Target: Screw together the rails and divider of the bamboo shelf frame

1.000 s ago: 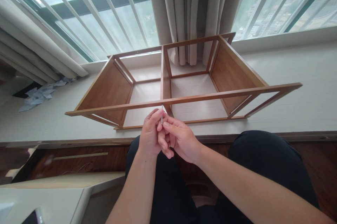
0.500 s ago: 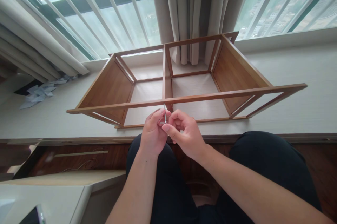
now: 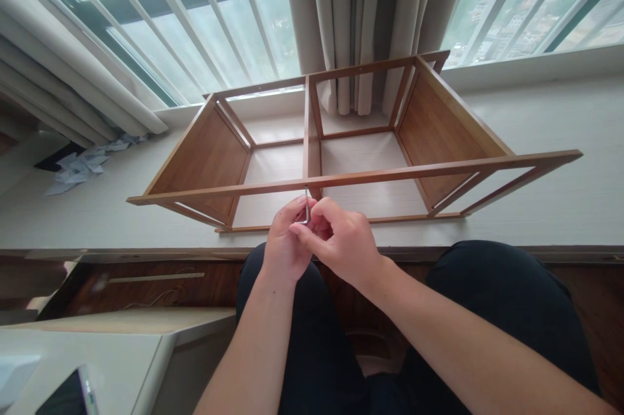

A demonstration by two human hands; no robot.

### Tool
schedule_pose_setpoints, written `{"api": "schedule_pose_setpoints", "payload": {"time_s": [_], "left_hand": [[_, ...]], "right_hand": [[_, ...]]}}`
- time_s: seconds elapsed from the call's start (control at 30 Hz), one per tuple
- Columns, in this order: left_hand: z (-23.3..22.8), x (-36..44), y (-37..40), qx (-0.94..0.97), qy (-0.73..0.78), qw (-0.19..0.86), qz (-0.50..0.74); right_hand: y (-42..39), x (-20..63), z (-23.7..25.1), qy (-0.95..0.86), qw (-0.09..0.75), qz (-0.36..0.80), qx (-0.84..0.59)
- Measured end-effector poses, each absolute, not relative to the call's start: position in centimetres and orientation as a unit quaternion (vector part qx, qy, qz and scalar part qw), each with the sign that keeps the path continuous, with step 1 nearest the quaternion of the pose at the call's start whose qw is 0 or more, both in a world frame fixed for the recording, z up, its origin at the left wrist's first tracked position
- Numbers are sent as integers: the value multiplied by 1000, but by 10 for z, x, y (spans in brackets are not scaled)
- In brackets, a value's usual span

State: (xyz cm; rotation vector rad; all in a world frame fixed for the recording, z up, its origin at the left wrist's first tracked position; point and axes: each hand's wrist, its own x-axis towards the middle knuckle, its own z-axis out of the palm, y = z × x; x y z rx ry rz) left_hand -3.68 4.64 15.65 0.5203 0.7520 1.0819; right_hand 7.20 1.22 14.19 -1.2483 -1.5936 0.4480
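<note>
L-shaped metal key (image 3: 307, 208) with its tip at the front rail (image 3: 390, 175) of a wooden frame (image 3: 307, 109), gripped from two sides.
The left hand (image 3: 287, 240) closes around the long arm near the rail, probably to keep it in line; the right hand (image 3: 348, 246) pinches at the bend, where the short arm seems to offer leverage. The frame lies on the pale window ledge (image 3: 536, 109), its front rail towards the person, which puts the spot beside the middle divider (image 3: 314, 153) within easy reach. Whether the tip sits in a fastener is too small to tell.
</note>
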Motion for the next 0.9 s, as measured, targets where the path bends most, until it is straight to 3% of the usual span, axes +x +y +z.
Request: {"api": "schedule_pose_setpoints", "payload": {"time_s": [0.27, 0.9], "left_hand": [[159, -37, 49, 213, 316, 788, 484], [161, -33, 49, 195, 342, 774, 496]], "right_hand": [[16, 73, 146, -701, 482, 55, -522], [17, 72, 149, -695, 485, 108, -520]]}}
